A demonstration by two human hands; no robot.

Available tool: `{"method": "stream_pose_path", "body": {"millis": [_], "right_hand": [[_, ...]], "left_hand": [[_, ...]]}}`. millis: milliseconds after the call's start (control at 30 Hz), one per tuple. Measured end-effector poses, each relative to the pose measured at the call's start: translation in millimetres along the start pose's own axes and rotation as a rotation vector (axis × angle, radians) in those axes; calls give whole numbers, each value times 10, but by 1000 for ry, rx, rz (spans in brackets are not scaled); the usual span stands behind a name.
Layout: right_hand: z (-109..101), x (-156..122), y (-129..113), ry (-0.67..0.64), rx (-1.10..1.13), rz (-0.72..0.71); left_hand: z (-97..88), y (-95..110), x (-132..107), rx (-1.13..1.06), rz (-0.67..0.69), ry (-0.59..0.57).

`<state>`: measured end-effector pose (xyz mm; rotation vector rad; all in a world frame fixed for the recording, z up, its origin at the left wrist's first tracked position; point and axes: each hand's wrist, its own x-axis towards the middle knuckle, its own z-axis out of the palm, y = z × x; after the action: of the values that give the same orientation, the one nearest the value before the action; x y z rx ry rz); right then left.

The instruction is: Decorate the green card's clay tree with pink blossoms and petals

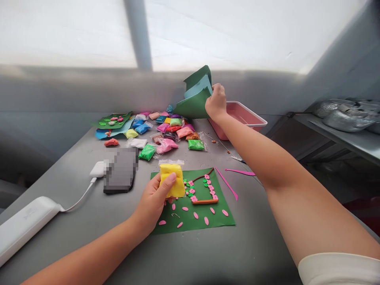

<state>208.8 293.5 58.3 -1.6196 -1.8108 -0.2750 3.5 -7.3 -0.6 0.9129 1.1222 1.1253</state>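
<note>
My left hand (156,198) grips a small clear bag of yellow modelling clay (172,179), thumb across its front. Below and behind that bag lies a green sheet (192,227) bearing clay work: pink flowers (211,187), green leaves, brown strips and scattered pink ovals (206,221). Farther off, my right hand (217,102) is closed on the edge of some green and light blue sheets (194,97), raised above the table at the back. The bag hides part of the flower design.
Several bags of coloured clay (169,134) crowd the table's back. A pink basket (245,115) stands at the back right. Pink clay tools (227,184) lie right of the green sheet. At left are a phone (120,172) and a cabled white power bank (32,221).
</note>
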Motion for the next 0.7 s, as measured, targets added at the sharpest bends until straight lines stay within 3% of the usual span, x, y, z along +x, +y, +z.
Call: {"method": "stream_pose_path", "body": {"millis": [200,333,433,700], "right_hand": [[-113,-261,-66,-349,49,-193],[-121,-370,-83,-638,136,-222],[-79,-342,-102,-725,146,-119],[29,-258,-171,-751,-1,280]], "left_hand": [[1,-5,-11,6,4,-8],[5,-5,-15,10,8,-10],[-1,-7,-10,14,8,-6],[-13,-10,-4,31,14,-28]]}}
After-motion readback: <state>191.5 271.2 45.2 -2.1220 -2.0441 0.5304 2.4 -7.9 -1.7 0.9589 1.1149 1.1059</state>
